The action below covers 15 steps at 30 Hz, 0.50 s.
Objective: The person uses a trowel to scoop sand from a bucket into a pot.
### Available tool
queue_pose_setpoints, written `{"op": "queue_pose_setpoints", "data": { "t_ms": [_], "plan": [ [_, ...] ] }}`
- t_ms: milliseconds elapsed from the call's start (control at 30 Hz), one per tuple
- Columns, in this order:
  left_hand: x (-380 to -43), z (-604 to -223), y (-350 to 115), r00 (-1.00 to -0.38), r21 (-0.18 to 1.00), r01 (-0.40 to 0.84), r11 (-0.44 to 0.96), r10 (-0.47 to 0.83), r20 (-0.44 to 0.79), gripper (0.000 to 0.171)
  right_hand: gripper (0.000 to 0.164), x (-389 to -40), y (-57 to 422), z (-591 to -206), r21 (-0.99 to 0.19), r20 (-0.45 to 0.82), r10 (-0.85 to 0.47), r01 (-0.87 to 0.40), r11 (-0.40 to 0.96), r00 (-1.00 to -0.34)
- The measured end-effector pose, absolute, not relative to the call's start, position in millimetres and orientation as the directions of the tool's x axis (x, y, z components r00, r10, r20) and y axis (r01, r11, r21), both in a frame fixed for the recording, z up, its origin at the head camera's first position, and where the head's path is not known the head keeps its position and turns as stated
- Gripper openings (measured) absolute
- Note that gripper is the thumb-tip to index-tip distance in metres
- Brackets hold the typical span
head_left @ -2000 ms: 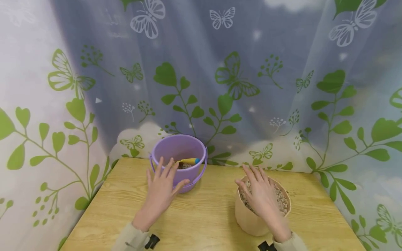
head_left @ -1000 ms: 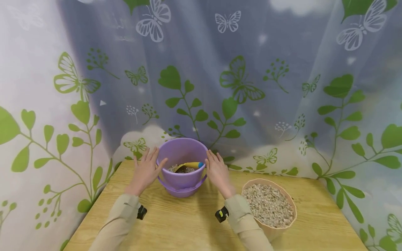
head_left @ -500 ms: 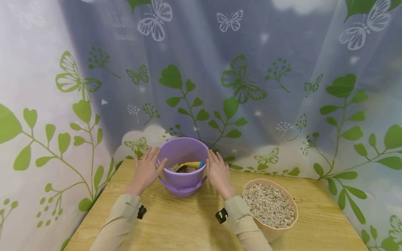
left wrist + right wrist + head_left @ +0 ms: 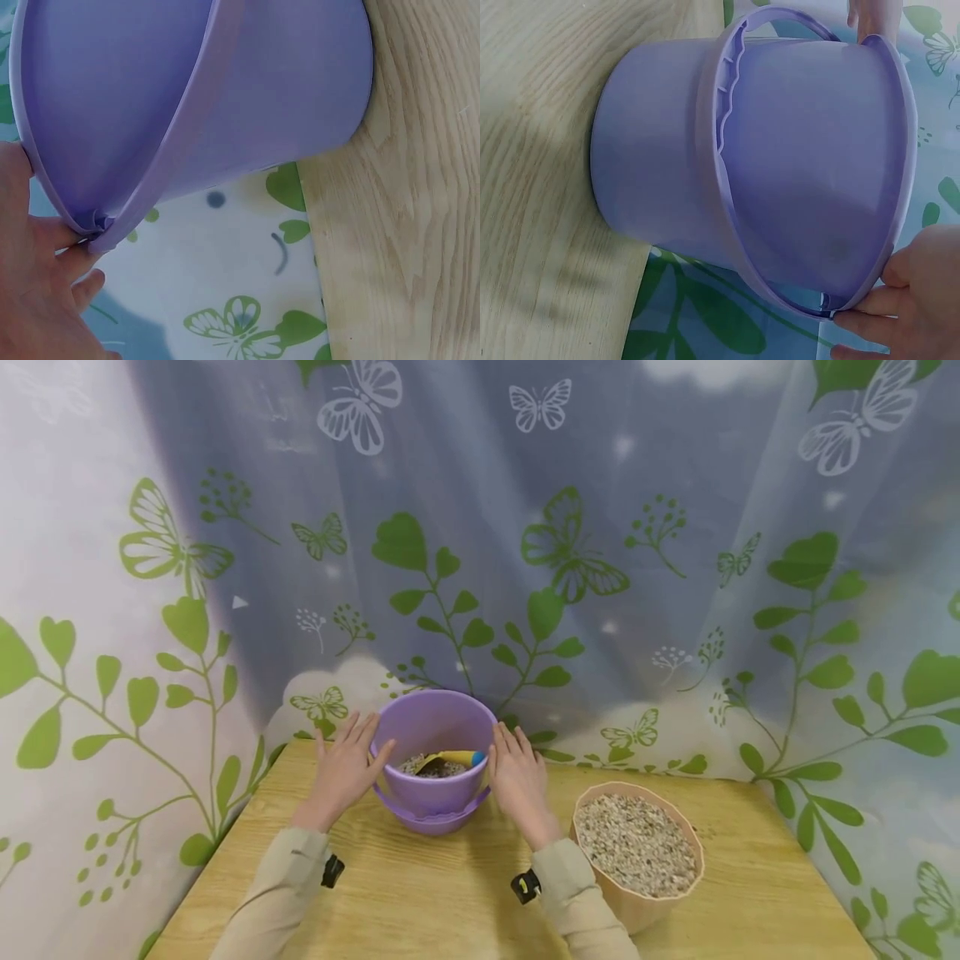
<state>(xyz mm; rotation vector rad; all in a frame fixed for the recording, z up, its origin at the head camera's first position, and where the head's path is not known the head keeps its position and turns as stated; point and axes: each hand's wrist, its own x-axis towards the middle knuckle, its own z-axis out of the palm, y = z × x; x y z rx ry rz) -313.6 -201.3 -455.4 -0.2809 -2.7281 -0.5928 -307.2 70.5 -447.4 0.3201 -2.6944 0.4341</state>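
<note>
A purple bucket stands at the back of the table, with its handle hanging down across the front. Inside lie pale grit and a small shovel with a yellow, blue-ended grip; part of its blade is buried. My left hand touches the left side, thumb at the rim and fingers by the handle joint in the left wrist view. On the opposite side my right hand rests against the wall, its fingers nearly straight and reaching the other handle joint in the right wrist view.
A beige pot, filled nearly to its brim with grit, stands at the front right beside my right forearm. Behind the wooden table hangs a curtain printed with leaves and butterflies.
My right hand has left the beige pot and moved left to the bucket. My left hand has shifted to the bucket's left side. Over the last half second both hands barely move.
</note>
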Motion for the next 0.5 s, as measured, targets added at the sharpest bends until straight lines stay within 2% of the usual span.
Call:
{"op": "queue_pose_setpoints", "data": {
  "t_ms": [500],
  "plan": [
    [-295.4,-461.7,-192.8,-0.91,0.389,0.275,0.879,0.107,0.4,0.064,0.041,-282.5,77.1,-447.9,-0.231,0.468,-0.163,-0.298,0.926,-0.869]
  ]
}}
